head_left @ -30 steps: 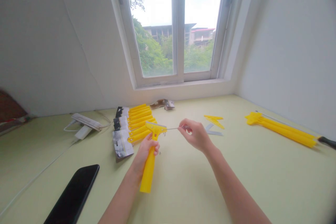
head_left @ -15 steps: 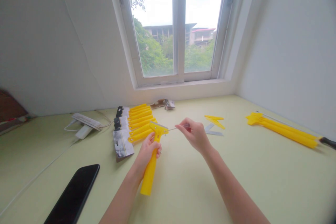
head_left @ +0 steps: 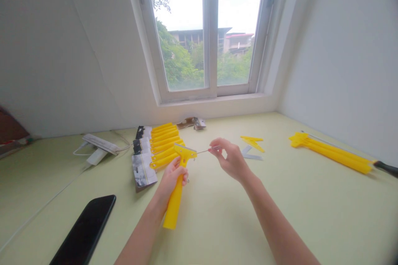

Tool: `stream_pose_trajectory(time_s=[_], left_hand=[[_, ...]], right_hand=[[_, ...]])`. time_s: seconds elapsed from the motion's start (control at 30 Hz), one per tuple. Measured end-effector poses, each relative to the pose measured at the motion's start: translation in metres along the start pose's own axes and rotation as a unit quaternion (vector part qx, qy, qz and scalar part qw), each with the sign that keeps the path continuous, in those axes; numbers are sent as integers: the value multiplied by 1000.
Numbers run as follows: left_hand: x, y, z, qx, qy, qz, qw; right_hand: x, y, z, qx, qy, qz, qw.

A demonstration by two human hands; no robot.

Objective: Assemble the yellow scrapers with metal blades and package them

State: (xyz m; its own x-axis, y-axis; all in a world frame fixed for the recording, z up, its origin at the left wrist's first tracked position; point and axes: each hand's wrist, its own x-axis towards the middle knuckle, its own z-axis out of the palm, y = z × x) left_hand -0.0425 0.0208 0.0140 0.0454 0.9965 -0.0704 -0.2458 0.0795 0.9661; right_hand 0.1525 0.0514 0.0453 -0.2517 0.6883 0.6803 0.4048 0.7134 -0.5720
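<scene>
My left hand [head_left: 174, 175] is closed around a yellow scraper [head_left: 174, 207], just below its wide head, with the handle end pointing down toward me. A pale metal edge runs along the top of the head. In my right hand [head_left: 231, 158] a thin screwdriver [head_left: 205, 150] is pinched between the fingers; its shaft points left and its tip meets, or nearly meets, the right side of the head. Behind my left hand lies a row of yellow scrapers [head_left: 164, 143] with card packaging [head_left: 144, 169]. Right of my right hand are yellow strips [head_left: 253, 143] and grey blades [head_left: 251, 155].
More yellow scrapers [head_left: 336, 153] and a black-handled tool [head_left: 385, 168] lie at the right by the wall. A black phone [head_left: 85, 232] rests at the front left. Behind it are a white power strip [head_left: 101, 144] and cable. Crumpled packaging [head_left: 199, 123] sits below the window.
My right fingers have opened out a little and shifted on the screwdriver's handle. The scraper stays in my left hand. The whole view has slid slightly.
</scene>
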Motion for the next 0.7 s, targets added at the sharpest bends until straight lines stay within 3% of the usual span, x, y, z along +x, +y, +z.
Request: stream_pose_trajectory(time_s=[0.3, 0.53, 0.7], left_hand=[[-3, -1, 4, 3, -5, -1, 1000], [-3, -1, 3, 6, -14, 4, 1000], [-3, 0, 4, 1, -6, -5, 1000]], right_hand=[[-12, 6, -1, -183, 81, 91, 976], [-13, 4, 2, -19, 40, 63, 997], [-12, 0, -2, 13, 54, 2, 998]])
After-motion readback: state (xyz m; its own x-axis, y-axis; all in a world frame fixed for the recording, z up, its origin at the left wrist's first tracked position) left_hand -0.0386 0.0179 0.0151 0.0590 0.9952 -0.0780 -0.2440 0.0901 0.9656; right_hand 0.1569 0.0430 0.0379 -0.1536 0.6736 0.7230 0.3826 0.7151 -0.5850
